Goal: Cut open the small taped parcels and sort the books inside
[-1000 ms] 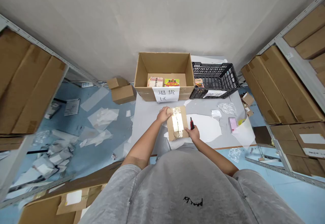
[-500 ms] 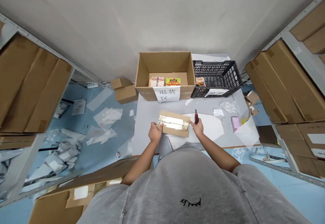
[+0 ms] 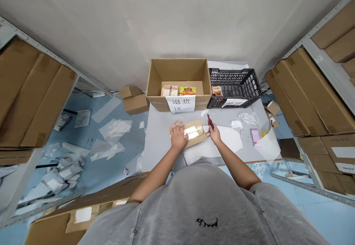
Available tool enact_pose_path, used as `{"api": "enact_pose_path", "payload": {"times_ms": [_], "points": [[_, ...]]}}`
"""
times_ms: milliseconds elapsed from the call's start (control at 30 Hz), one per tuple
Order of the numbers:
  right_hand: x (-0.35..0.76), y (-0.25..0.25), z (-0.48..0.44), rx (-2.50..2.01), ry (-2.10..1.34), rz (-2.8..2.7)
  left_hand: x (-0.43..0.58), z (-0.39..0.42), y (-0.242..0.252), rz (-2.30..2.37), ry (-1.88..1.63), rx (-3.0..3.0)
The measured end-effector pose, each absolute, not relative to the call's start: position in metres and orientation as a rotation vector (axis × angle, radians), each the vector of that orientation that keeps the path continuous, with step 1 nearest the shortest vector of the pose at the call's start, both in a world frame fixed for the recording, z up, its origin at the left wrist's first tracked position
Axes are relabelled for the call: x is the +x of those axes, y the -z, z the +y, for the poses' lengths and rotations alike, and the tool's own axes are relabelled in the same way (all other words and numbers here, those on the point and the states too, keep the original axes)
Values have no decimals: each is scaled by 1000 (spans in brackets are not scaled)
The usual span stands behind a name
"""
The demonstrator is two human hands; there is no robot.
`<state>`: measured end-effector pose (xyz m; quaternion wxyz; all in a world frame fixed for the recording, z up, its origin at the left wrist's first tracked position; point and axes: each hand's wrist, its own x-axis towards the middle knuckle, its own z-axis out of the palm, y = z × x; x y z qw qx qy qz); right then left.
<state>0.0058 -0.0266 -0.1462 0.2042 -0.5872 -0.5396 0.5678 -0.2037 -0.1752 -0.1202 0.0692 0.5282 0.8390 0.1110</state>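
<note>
A small flat cardboard package [image 3: 195,137] with shiny tape across its top lies on the table in front of me. My left hand [image 3: 178,136] rests flat on its left part, fingers spread. Beside its right end, my right hand [image 3: 215,134] is closed round a red and black utility knife [image 3: 210,122], which points up and away from me. White paper sheeting [image 3: 227,138] is spread on the table partly under the package.
Behind the package stand an open cardboard box [image 3: 154,98] with a paper sign and small packs inside, and a black plastic crate [image 3: 256,93]. Bubble wrap [image 3: 249,118] lies to the right. Shelves of cartons [image 3: 41,89] flank both sides; paper scraps litter the floor.
My left hand has gone from gripping the package's left edge to lying on its top. My right hand has let go of the right edge and tilted the knife leftward.
</note>
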Motion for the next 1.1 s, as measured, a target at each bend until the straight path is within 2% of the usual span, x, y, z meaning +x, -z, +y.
{"api": "enact_pose_path", "payload": {"times_ms": [100, 200, 533, 767, 1100], "points": [[19, 144, -59, -1590, -1824, -1306, -198, -133, 129, 2198, -295, 1909], [22, 141, -79, -1636, -1930, -1280, -197, -107, 145, 2063, -209, 2013], [15, 133, -70, -1672, -1901, -1377, -225, -105, 186, 1872, -149, 2282], [11, 129, -78, -1677, -1884, -1428, -212, -100, 186, 1778, -45, 2370], [6, 123, -74, -1761, -1805, -1568, -218, -95, 184, 1723, -94, 2479]]}}
